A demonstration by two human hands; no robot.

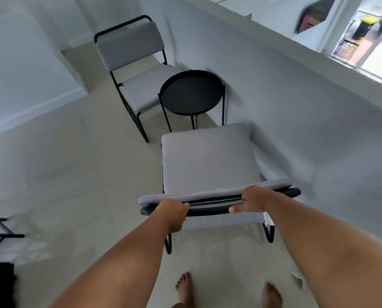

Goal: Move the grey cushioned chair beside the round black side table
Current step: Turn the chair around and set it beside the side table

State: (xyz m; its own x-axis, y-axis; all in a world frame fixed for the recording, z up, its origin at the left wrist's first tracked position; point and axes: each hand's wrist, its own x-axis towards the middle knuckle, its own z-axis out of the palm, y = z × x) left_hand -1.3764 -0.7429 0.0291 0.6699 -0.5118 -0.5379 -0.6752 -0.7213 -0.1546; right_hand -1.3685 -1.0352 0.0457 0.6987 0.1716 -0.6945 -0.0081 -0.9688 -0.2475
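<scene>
The grey cushioned chair (208, 161) is gripped at the black top rail of its backrest by the left hand (174, 215) and right hand (251, 200), fingers wrapped closed around it. It stands just short of the round black side table (191, 92), near the wall. The frame is judged stiff and fairly light, the cushion soft, so the rail is the surer hold.

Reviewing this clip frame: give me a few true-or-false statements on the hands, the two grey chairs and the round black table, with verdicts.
1. Both hands grip the backrest top of the near grey chair. True: the left hand and right hand are closed on it.
2. The round black side table has a cup on it. False: nothing shows on its top.
3. A second grey chair stands at the table's far side. True.
4. The held chair's seat faces the person. False: it faces away, toward the table.
5. The person wears shoes. False: the bare feet show on the floor.
</scene>
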